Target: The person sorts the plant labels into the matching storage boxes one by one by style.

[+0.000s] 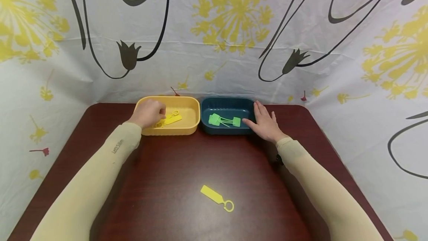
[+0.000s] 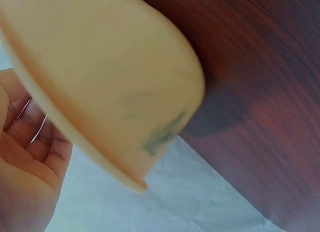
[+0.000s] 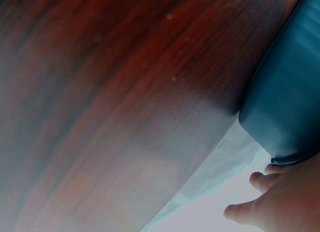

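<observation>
My left hand [image 1: 148,112] reaches over the left end of a yellow bin [image 1: 192,131], fingers curled downward. Just below it lie yellow ring-ended tags [image 1: 172,119]; whether the fingers pinch one is hidden. In the left wrist view the bin's outer wall [image 2: 125,81] covers the fingertips of the left hand [image 2: 32,157]. My right hand [image 1: 264,122] rests at the right end of a dark blue bin [image 1: 227,131], fingers extended along its rim. Several light green square-headed tags [image 1: 217,119] with thin stems lie in that bin. The right wrist view shows the right hand [image 3: 285,202] beside the blue wall [image 3: 285,101].
A single yellow tag with a ring [image 1: 214,195] lies on the dark red-brown table [image 1: 174,166] near the front. Both bins stand side by side at the table's far edge. Behind and beside them hangs a white cloth [image 1: 187,58] with flower prints.
</observation>
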Demonstrator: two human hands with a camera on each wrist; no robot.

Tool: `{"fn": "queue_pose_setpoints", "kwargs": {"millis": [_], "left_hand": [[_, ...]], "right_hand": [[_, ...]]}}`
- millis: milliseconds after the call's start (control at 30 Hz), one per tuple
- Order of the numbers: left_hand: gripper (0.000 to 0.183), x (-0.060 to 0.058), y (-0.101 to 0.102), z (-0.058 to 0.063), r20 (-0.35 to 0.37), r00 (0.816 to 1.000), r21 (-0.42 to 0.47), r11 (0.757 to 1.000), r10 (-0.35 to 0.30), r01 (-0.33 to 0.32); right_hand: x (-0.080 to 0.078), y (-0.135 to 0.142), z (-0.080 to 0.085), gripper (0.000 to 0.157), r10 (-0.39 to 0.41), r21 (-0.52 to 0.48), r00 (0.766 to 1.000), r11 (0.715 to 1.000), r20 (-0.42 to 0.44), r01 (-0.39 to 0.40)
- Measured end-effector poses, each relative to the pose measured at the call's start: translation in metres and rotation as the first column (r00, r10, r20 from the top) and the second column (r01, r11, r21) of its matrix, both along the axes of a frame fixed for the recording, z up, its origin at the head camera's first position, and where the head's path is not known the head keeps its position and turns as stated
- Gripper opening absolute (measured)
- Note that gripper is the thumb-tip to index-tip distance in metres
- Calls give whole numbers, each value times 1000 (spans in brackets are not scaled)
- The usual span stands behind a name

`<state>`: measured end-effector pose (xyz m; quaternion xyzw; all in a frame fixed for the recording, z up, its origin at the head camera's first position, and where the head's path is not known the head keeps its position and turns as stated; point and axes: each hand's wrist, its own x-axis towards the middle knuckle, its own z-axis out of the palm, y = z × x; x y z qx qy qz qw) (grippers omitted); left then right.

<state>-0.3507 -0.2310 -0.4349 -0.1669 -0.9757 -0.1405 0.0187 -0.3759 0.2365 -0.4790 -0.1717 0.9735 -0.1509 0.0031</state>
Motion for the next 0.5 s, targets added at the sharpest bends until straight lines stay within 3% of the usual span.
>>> {"fn": "queue_pose_setpoints", "kwargs": {"millis": [300, 500], "left_hand": [[16, 13, 7, 6, -71, 997, 42, 999, -5, 8], [16, 21, 12, 6, -59, 998, 81, 997, 25, -20]], "right_hand": [[0, 0, -1, 104, -3, 7, 1000, 1000, -5, 3], [3, -1, 1, 101, -11, 1, 1000, 1000, -7, 11]]}}
